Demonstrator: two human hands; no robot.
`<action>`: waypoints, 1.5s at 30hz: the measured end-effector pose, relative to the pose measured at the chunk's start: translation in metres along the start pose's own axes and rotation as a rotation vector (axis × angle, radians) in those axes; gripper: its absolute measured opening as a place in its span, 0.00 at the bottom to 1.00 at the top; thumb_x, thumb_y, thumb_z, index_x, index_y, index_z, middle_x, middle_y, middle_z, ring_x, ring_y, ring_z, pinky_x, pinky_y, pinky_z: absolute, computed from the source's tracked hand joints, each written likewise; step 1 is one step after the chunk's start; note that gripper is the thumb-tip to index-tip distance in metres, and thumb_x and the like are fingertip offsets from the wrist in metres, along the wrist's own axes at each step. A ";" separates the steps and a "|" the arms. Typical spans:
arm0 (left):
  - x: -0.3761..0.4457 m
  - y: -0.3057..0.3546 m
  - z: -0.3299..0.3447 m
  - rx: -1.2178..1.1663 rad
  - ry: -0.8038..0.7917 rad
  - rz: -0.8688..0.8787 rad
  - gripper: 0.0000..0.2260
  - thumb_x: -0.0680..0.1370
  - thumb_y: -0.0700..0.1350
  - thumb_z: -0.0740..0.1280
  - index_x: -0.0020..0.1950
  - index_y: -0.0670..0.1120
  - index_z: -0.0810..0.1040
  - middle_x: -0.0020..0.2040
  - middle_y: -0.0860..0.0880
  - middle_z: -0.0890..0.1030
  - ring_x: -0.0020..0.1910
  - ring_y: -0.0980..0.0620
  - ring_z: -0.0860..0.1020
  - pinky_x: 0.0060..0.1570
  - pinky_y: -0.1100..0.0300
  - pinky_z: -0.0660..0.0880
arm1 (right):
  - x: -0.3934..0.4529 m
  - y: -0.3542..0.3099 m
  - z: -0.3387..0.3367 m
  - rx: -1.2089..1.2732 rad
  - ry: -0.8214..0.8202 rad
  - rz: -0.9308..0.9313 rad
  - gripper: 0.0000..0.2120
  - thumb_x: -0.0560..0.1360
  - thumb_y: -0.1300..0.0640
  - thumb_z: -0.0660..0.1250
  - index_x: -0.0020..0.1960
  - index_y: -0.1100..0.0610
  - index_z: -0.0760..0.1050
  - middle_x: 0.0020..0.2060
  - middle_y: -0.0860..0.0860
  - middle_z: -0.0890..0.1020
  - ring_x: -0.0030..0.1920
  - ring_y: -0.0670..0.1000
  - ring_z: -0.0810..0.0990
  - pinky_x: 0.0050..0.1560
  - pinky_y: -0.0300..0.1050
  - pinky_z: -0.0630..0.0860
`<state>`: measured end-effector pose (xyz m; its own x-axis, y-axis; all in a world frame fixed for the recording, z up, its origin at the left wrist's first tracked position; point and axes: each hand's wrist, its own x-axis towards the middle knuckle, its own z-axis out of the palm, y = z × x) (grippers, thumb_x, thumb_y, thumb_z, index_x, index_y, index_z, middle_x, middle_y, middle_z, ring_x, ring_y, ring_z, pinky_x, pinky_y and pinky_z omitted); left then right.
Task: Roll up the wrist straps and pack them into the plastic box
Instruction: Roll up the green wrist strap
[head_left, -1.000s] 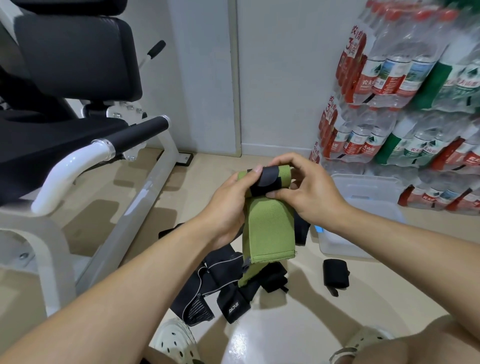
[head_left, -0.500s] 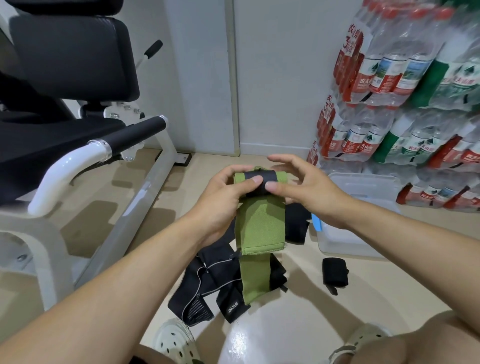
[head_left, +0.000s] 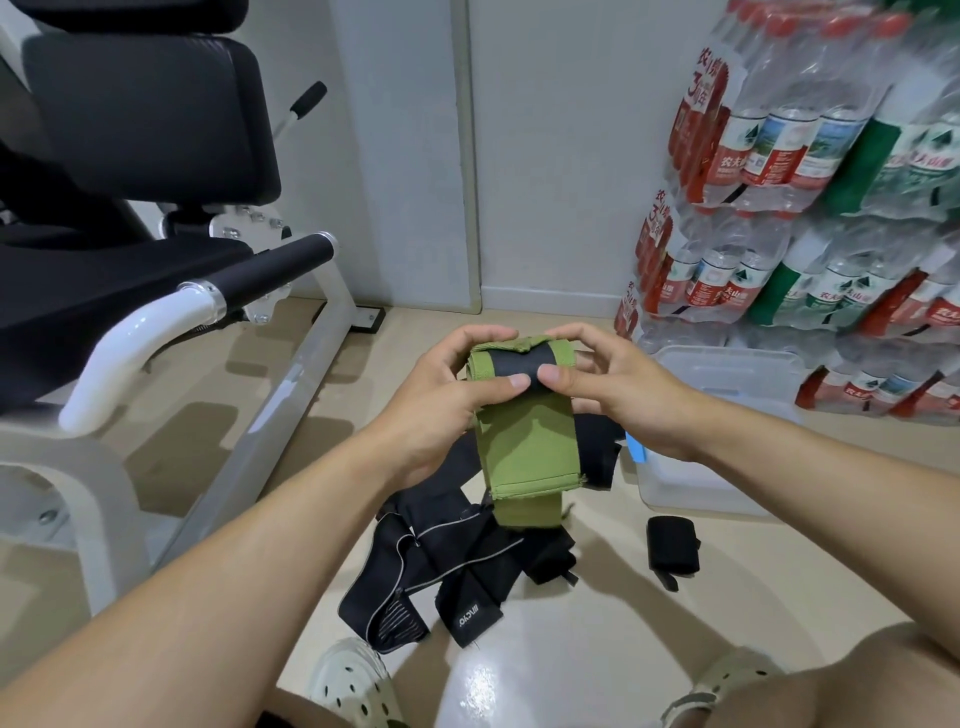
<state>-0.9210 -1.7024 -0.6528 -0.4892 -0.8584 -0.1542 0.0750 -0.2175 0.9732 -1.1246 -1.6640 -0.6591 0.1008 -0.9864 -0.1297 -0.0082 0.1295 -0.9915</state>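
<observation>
Above the floor (head_left: 597, 649), at centre of view, both hands hold the green wrist strap (head_left: 524, 447); left hand (head_left: 441, 410) grips its rolled top from the left side, thumb on the front w/ fingers curled behind; right hand (head_left: 618, 389) pinches the same roll from the right, thumb tip on the black hook-and-loop patch (head_left: 517, 364), fingers curled over the top edge; the two thumb tips lie just beside each other. Strap's free end hangs straight down below the roll, lower hem in front of a second green layer. Below it, on the floor: pile of unrolled black straps (head_left: 447, 566), partly overlapped; to the right, apart from the pile, one rolled black strap (head_left: 672, 545) lies near the clear plastic box (head_left: 727, 374). Box sits on the floor at right, just beside the stacked shrink-wrapped water-bottle packs (head_left: 810, 208); contents cannot be told. Left: gym machine (head_left: 156, 322) w/ black pads and white frame. Bottom edge: two pale clogs (head_left: 353, 686), knees partly visible.
</observation>
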 end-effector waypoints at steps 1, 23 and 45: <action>0.000 0.000 0.000 0.001 0.003 -0.007 0.20 0.76 0.33 0.73 0.66 0.46 0.77 0.63 0.40 0.82 0.57 0.43 0.83 0.60 0.43 0.80 | 0.000 0.000 0.000 0.012 0.004 -0.009 0.28 0.70 0.53 0.74 0.68 0.56 0.72 0.59 0.57 0.84 0.58 0.57 0.85 0.63 0.62 0.79; 0.003 0.002 0.011 -0.161 0.071 -0.091 0.12 0.82 0.44 0.68 0.66 0.47 0.76 0.54 0.44 0.86 0.50 0.46 0.85 0.53 0.41 0.81 | 0.005 0.010 0.001 -0.232 0.088 -0.281 0.27 0.70 0.66 0.79 0.60 0.44 0.75 0.58 0.44 0.83 0.57 0.56 0.84 0.62 0.49 0.80; -0.002 0.002 0.007 -0.033 0.061 0.026 0.17 0.76 0.30 0.72 0.61 0.45 0.79 0.57 0.45 0.80 0.54 0.46 0.82 0.62 0.41 0.79 | 0.003 0.001 0.003 0.047 0.009 -0.033 0.21 0.68 0.48 0.76 0.59 0.49 0.79 0.50 0.47 0.85 0.51 0.51 0.84 0.52 0.53 0.78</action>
<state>-0.9260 -1.6980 -0.6496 -0.4325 -0.8906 -0.1404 0.1163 -0.2096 0.9709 -1.1210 -1.6667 -0.6602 0.0911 -0.9911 -0.0970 0.0413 0.1011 -0.9940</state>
